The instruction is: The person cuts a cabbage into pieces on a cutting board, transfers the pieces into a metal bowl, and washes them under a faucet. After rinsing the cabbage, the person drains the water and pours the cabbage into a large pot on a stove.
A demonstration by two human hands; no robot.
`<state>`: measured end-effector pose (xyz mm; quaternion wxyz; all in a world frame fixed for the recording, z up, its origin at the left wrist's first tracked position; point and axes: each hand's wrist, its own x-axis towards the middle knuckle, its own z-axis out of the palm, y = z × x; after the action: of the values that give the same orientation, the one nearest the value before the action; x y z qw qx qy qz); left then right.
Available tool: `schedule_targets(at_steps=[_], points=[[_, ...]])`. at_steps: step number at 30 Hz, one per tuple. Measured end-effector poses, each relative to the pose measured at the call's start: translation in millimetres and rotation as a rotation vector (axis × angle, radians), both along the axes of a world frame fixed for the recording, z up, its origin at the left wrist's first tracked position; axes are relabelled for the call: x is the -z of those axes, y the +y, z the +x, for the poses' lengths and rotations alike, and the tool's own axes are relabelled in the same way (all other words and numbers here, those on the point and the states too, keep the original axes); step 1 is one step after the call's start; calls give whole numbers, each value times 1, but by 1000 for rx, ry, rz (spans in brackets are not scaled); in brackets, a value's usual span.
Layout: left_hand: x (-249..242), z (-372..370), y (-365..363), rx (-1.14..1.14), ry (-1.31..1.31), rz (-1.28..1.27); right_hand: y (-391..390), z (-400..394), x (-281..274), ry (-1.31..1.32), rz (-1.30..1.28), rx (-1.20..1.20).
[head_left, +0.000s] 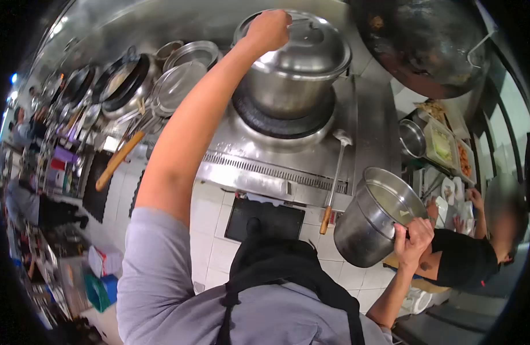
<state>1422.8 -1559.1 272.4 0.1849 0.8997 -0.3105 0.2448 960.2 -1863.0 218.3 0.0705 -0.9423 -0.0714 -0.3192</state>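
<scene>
A large steel pot (291, 95) stands on the black burner ring (245, 115) of the stove, covered by its domed lid (308, 52). My left hand (269, 30) is closed at the top of that lid, over its handle. Down at the right, my right hand (413, 238) grips a tall steel pot (365, 224) by its side, and the pot hangs tilted beside the stove's front edge. Some pale liquid or residue shows inside it. Between the two pots lies a ladle (337, 178) with a wooden handle.
A big dark wok (426, 46) fills the top right. Food containers (441, 144) stand on the right, where a co-worker (469, 256) works close to my right arm. Strainers (175, 86) and woks (124, 80) sit to the left. A black mat (263, 219) lies on the floor.
</scene>
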Motion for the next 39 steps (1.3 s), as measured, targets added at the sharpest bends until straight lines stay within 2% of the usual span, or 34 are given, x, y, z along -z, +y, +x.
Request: schedule_targets(at_steps=[2,9,11,14,16,17,18,19,20,22,26,27,29,30,31,34,37,39], points=[[-2,50,-36,-105,53,27,7,0,-15,-7,14,58],[26,139,-81,44,135,116,22,18,-44,-150,163,43],[31,170,-71,90,42,151,21,33,-55,-184,227,-7],[-41,132,-22,95,117,73,14,69,-77,-263,290,-60],[-54,161,38,179,175,-283,15,103,-100,-308,323,-119],[-82,123,67,243,284,-367,15,120,-115,-266,358,-151],[-97,90,93,187,311,-442,22,140,-129,-294,394,-141],[-105,76,125,193,359,-438,29,167,-138,-385,416,-120],[-104,49,144,109,344,-582,27,191,-151,-311,461,-151],[-96,13,194,17,280,-558,33,245,-170,-294,506,-187],[-54,-76,254,-178,252,-562,27,372,-159,-125,962,-281],[-41,-97,262,-233,269,-577,52,383,-166,-134,1041,-220],[-8,-127,278,-313,242,-630,43,434,-137,31,1292,-346],[0,-143,288,-359,313,-567,41,466,-115,23,1365,-335],[14,-157,293,-365,320,-619,44,488,-98,16,1436,-328],[39,-189,298,-367,373,-685,70,489,-75,113,1631,-50],[49,-207,298,-406,423,-696,67,529,-20,193,1804,30],[52,-211,300,-411,474,-681,78,518,-15,195,1865,101]])
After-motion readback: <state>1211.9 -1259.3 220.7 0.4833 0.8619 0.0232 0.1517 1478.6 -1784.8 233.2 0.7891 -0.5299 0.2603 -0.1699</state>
